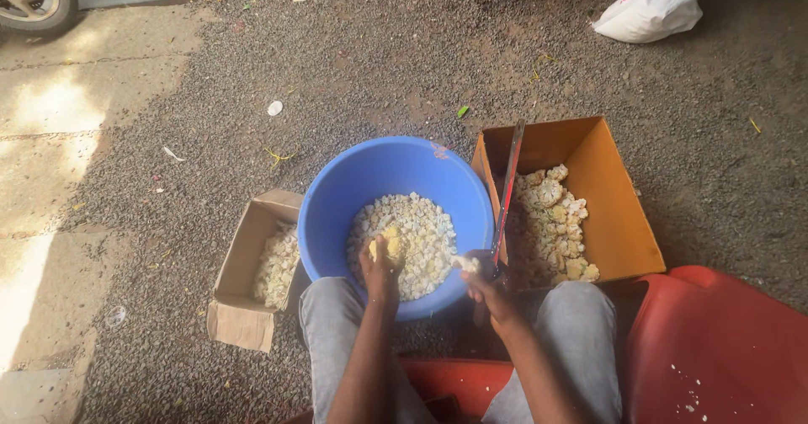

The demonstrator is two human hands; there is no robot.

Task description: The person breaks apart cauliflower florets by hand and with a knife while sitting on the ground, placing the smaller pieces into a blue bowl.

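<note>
Gravel ground [252, 79] in dappled sun, blue basin [337, 201] of pale yellow-white chunks between the knees, left hand [380, 268] closed on one yellowish chunk [388, 245] over it, right hand [486, 288] gripping a long knife [507, 192] beside an orange box [619, 222].

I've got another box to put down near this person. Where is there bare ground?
Bare gravel lies beyond the blue basin, toward the white sack, and right of the orange box. It is crowded between the small carton, basin and orange box, where the left hand and right hand are.
</note>
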